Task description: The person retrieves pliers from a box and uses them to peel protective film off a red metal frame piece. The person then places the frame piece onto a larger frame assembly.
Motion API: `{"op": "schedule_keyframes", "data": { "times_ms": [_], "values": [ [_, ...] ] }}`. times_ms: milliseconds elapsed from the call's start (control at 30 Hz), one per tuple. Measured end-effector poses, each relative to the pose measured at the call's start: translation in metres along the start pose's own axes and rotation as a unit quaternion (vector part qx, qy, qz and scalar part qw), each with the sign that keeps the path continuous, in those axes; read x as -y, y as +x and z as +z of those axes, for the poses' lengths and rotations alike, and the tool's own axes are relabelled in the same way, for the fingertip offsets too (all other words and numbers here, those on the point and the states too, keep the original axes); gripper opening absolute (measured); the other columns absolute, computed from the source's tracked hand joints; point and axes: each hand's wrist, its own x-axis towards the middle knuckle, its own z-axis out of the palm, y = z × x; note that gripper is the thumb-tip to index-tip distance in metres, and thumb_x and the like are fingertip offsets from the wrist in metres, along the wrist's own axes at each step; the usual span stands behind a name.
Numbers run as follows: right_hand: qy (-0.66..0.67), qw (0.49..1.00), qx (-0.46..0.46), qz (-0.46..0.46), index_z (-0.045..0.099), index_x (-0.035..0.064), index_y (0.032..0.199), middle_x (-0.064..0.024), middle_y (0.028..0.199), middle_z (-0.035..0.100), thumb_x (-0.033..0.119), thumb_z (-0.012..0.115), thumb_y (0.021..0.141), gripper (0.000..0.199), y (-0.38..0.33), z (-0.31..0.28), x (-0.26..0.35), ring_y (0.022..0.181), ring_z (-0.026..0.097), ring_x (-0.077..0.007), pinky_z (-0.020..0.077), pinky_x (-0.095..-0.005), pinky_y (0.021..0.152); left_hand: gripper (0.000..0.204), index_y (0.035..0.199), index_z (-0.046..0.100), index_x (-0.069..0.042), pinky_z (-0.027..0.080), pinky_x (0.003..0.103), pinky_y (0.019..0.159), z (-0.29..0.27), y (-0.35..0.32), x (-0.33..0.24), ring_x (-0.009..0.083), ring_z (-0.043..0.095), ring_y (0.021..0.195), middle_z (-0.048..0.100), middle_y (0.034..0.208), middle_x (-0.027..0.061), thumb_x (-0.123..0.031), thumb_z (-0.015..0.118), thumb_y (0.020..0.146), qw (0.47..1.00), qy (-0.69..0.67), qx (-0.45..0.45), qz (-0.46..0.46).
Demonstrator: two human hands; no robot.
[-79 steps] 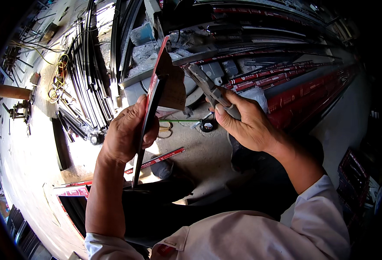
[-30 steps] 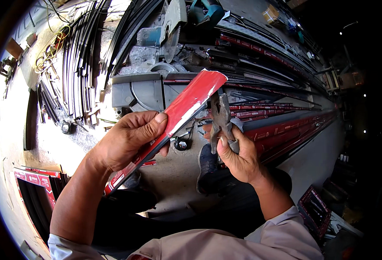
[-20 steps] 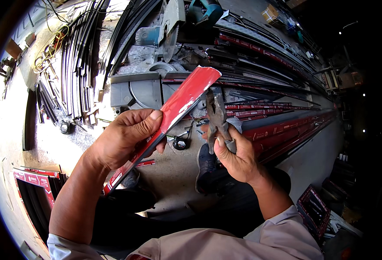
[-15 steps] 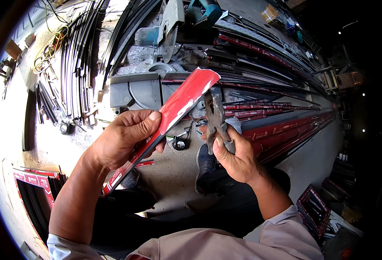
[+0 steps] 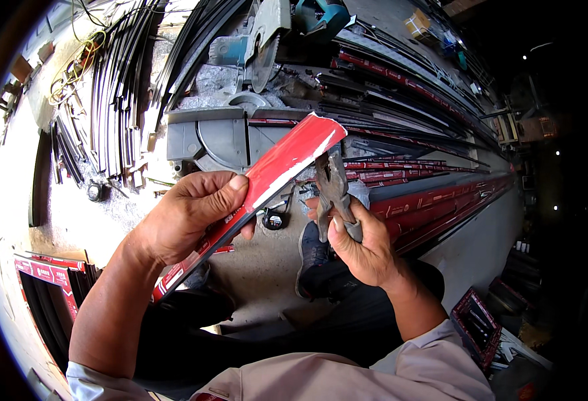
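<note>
My left hand is closed round a dark profile strip with red film on its face, thumb on top. The strip slants from my lap up to the right. Along its upper right edge the film is torn, and a white line shows there. My right hand is wrapped round the handles of worn grey metal pliers. Their jaws point up, at the strip's right edge near its far end. Whether they bite on the film or the strip, I cannot tell.
Beyond my hands stands a mitre saw with its blade raised. Dark strips lie at the far left, red-wrapped profiles at right. A tape measure is on the floor near my shoe. A frame stands lower left.
The strip's far end has shifted slightly right and down, and the pliers have moved slightly with it. Both hands keep their holds.
</note>
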Motion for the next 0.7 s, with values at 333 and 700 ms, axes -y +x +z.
{"op": "schedule_keyframes", "data": {
  "times_ms": [333,700],
  "values": [
    [-0.006,1.000,0.010,-0.001,0.061,0.0011,0.132,-0.0025,0.092,0.063,0.029,0.058,0.110,0.036,-0.0002,0.0023,-0.0031,0.079,0.057,-0.0082,0.0513,-0.0279,0.073,0.036,0.099,0.065,-0.010,0.039,0.024,0.048,-0.0025,-0.0015,-0.0022,0.0088,0.050,0.052,0.067,0.068,0.0070,-0.039,0.048,0.112,1.000,-0.010,-0.012,-0.005],
    [0.002,1.000,0.016,0.001,0.060,0.0008,0.133,-0.0030,0.093,0.064,0.026,0.060,0.109,0.035,-0.0008,0.0030,-0.0042,0.079,0.059,-0.0090,0.0523,-0.0281,0.073,0.038,0.101,0.067,-0.009,0.040,0.026,0.051,-0.0056,-0.0003,0.0010,0.0117,0.051,0.055,0.065,0.068,0.0079,-0.041,0.049,0.112,0.999,-0.039,-0.013,-0.015]
  ]
}}
